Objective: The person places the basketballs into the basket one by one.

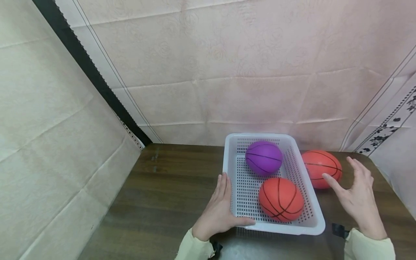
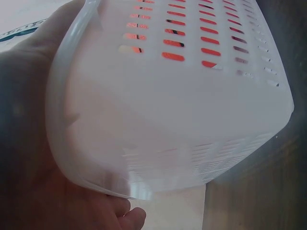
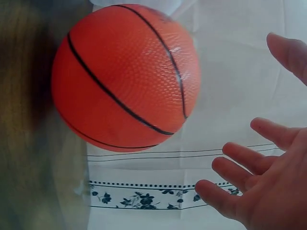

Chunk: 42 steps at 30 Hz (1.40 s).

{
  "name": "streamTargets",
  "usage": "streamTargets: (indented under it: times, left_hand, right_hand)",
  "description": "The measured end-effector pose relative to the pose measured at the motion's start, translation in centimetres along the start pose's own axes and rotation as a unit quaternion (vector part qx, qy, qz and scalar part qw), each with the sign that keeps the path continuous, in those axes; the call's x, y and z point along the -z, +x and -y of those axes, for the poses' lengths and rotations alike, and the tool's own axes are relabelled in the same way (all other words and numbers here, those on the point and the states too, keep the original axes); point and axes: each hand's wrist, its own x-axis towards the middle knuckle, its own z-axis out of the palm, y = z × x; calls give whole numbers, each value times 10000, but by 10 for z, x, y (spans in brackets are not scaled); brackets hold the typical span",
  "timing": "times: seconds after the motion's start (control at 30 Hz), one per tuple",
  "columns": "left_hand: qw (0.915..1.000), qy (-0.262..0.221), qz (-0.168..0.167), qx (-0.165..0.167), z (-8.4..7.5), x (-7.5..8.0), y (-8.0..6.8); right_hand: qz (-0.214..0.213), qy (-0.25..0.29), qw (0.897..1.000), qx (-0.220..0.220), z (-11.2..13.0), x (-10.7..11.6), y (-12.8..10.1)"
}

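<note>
Rightmost red ball (image 1: 320, 166) sits near spread, empty right hand (image 1: 360, 196) — left hand (image 1: 218, 211) grips basket (image 1: 310, 230).

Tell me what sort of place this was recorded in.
Probably a makeshift cloth-screened booth: creased pale sheets rise behind and beside a dark wood-look table holding a white basket and toy basketballs.

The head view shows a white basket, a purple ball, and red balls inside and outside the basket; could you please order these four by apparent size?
1. White basket
2. Red ball inside the basket
3. Red ball outside the basket and purple ball: too alike to rank, since the outside one is partly hidden.
</note>
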Motion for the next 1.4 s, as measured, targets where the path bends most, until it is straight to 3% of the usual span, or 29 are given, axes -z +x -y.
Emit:
streamTargets:
  times: [0.63, 1.4]
  left_hand:
    - [9999, 32, 74, 79, -1, 0, 0]
    - [10000, 3, 57, 43, -1, 0, 0]
  right_hand:
    - [284, -73, 9991, -305, -13, -13, 3]
    - [488, 10, 9987, 176, -13, -19, 2]
